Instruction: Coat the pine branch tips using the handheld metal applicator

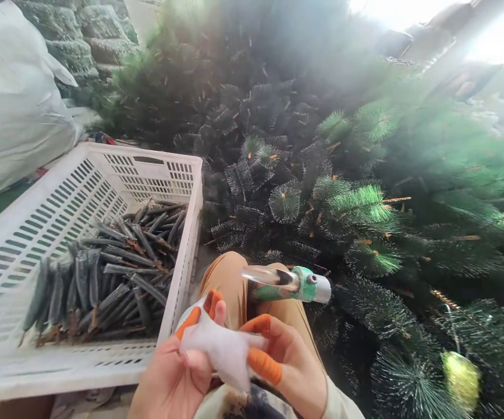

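Observation:
My left hand [182, 369] and my right hand [284, 364] meet low in the middle of the view, both closed on a thin white piece that looks like plastic film [219, 349]. Orange finger covers sit on several fingertips. The film is crumpled and bunched between the hands, its edges slightly blurred. Just beyond them, above my knees, a metal tube [289, 282] with a slanted open mouth lies sideways in a green clamp. To the left, a white plastic crate [197, 192] holds many narrow dark rolls [116, 273] with brown stem ends.
A big heap of green artificial pine branches [287, 198] fills the front and right. A large white sack [14, 99] stands at far left, with stacked wrapped bundles [90, 35] behind it. A yellowish shiny packet [461, 378] lies among the branches at lower right.

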A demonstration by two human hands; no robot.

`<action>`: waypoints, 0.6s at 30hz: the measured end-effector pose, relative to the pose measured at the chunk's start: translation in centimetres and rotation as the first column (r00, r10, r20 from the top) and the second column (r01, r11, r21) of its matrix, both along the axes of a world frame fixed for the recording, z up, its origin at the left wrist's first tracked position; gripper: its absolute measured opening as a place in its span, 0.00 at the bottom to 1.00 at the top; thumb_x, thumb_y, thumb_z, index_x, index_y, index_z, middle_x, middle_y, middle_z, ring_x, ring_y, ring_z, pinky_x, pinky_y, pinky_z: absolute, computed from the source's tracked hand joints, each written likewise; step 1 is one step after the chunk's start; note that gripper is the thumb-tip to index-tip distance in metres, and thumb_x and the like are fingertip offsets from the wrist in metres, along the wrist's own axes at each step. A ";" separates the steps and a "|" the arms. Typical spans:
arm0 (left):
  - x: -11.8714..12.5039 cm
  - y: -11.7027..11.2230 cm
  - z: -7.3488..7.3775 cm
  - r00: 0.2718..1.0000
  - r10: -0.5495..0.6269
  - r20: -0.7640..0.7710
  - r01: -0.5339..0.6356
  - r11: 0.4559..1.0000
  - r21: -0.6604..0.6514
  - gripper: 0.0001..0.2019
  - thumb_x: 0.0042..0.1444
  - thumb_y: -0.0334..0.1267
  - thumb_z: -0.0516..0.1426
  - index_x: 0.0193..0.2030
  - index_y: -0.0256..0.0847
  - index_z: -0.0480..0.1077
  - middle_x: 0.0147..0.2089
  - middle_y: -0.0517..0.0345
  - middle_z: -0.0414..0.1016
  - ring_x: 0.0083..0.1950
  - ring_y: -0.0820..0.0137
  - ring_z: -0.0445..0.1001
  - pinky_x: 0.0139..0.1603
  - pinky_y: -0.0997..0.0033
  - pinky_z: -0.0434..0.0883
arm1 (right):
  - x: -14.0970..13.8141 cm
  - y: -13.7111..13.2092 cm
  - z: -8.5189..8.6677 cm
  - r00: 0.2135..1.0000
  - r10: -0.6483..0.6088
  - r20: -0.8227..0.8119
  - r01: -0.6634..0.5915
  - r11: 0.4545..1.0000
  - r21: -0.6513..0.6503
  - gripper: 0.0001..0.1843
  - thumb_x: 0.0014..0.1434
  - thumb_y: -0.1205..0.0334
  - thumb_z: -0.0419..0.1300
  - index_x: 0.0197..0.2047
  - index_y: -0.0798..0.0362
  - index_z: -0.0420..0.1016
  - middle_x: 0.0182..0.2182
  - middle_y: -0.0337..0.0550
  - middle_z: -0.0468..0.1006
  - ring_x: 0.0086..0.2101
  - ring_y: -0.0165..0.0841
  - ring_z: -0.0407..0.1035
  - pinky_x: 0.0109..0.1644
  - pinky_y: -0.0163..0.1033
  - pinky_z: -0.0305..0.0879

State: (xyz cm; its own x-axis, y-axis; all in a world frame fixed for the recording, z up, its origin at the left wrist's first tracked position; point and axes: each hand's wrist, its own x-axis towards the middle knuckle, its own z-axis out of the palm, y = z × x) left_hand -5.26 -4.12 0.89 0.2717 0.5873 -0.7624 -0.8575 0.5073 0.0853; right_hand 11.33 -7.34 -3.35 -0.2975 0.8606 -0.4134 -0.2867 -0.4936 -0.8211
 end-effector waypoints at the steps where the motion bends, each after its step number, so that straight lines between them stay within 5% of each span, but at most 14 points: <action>1: 0.2 0.0 0.1 0.999 0.026 0.023 -0.024 0.997 -0.073 0.30 0.60 0.16 0.38 0.68 0.35 0.49 0.39 0.40 0.81 0.34 0.70 0.81 0.18 0.93 0.66 | -0.2 0.2 -0.2 0.999 -0.029 -0.033 0.029 1.000 0.001 0.22 0.50 0.47 0.68 0.39 0.53 0.70 0.30 0.38 0.76 0.29 0.25 0.67 0.34 0.30 0.61; 5: 1.1 0.2 0.5 0.992 0.105 0.075 -0.089 0.978 -0.187 0.25 0.63 0.22 0.41 0.66 0.33 0.56 0.41 0.37 0.80 0.32 0.69 0.80 0.17 0.92 0.66 | -0.5 0.1 -1.3 0.972 -0.166 0.165 0.128 0.967 0.221 0.18 0.56 0.56 0.64 0.47 0.47 0.64 0.29 0.35 0.73 0.30 0.28 0.66 0.35 0.33 0.62; 10: 2.2 0.4 1.4 0.996 0.091 -0.015 -0.092 0.989 -0.112 0.27 0.61 0.19 0.43 0.67 0.35 0.53 0.39 0.39 0.79 0.33 0.69 0.80 0.15 0.93 0.63 | 0.6 -0.4 -1.7 0.865 -0.295 0.407 0.028 0.836 0.548 0.05 0.56 0.69 0.59 0.35 0.49 0.72 0.41 0.43 0.72 0.40 0.33 0.70 0.42 0.37 0.65; 15: 3.1 0.7 1.7 0.984 0.050 -0.168 -0.067 0.993 -0.098 0.28 0.59 0.18 0.41 0.67 0.34 0.52 0.34 0.43 0.79 0.13 0.81 0.64 0.08 0.90 0.56 | 1.7 -0.1 0.6 0.955 -0.029 0.296 -0.107 0.895 0.433 0.21 0.61 0.46 0.53 0.50 0.49 0.73 0.47 0.51 0.66 0.49 0.41 0.64 0.51 0.46 0.64; 18: 3.6 0.3 1.1 0.975 0.035 -0.220 -0.054 0.995 -0.080 0.28 0.57 0.20 0.47 0.64 0.41 0.58 0.33 0.50 0.79 0.09 0.84 0.56 0.07 0.88 0.55 | 0.8 0.5 1.4 0.927 -0.128 0.352 -0.062 0.875 0.480 0.32 0.52 0.33 0.56 0.45 0.51 0.76 0.45 0.52 0.66 0.48 0.45 0.63 0.54 0.50 0.60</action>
